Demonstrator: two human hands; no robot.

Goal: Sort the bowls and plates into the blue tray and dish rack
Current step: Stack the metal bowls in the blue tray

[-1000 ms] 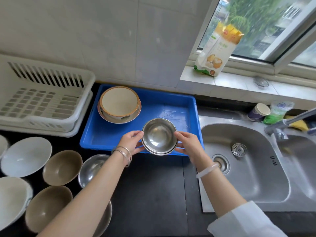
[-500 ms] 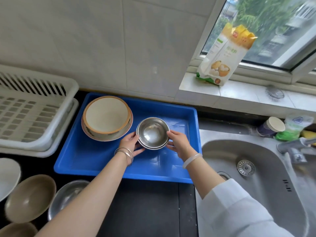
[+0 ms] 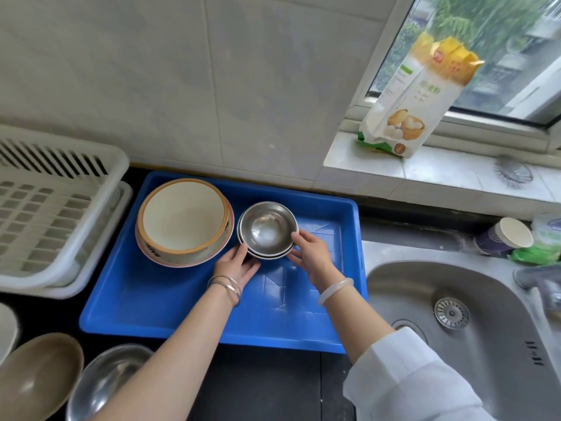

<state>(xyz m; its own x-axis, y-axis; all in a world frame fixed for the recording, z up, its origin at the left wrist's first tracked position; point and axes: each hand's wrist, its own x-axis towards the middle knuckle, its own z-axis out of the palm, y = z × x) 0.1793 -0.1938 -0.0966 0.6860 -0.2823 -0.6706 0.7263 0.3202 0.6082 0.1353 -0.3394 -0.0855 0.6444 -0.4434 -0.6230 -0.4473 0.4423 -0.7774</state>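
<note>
A small stack of steel bowls (image 3: 267, 229) sits at the back of the blue tray (image 3: 170, 302), beside a cream bowl with an orange rim (image 3: 182, 217) that rests on a pink-edged plate. My left hand (image 3: 238, 264) grips the stack's near-left side and my right hand (image 3: 312, 253) grips its right side. The white dish rack (image 3: 45, 214) stands left of the tray and holds nothing that I can see. A brown bowl (image 3: 36, 378), a steel bowl (image 3: 103, 387) and the edge of a white plate (image 3: 7, 329) lie on the dark counter at the lower left.
A steel sink (image 3: 461, 323) lies right of the tray, with a tap (image 3: 537, 284) at the far right edge. A paper cup (image 3: 504, 238) and a green bag (image 3: 540, 250) stand behind the sink. A flour bag (image 3: 416, 98) leans on the windowsill.
Both hands carried the steel bowl stack from over the tray's front edge to the tray's back, next to the cream bowl. The view shifted forward, so fewer counter dishes show.
</note>
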